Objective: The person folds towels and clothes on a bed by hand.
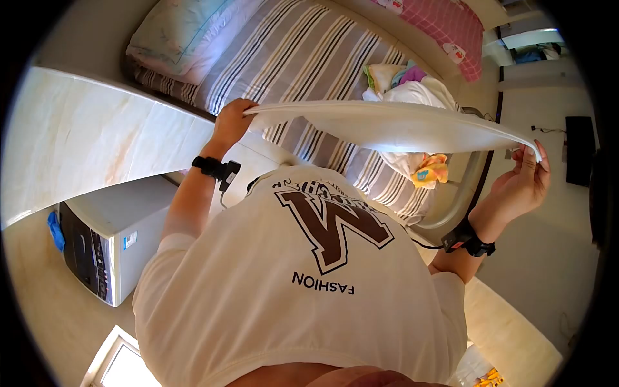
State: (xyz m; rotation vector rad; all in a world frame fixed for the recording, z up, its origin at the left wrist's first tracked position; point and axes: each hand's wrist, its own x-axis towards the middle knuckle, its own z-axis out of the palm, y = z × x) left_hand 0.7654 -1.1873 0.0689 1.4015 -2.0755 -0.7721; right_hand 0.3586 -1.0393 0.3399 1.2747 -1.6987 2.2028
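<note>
A white cloth [387, 122] is stretched in the air between my two hands, above a bed with a striped sheet [277, 58]. My left hand [235, 122] pinches its left end, fingers closed. At the far right, my right hand [525, 177] grips the other end between thumb and fingers. The cloth's upper edge is nearly straight, and its middle sags a little. Behind it on the bed lies a pile of clothes [422, 93], with white, purple and green pieces. An orange and yellow cloth [431, 173] shows just below the stretched one.
A pillow [187, 39] lies at the bed's upper left, and a pink checked cover [445, 32] is at the top. The bed's curved metal frame [461, 200] stands near my right wrist. A white and black appliance [116, 238] is at the left, beside a marbled wall.
</note>
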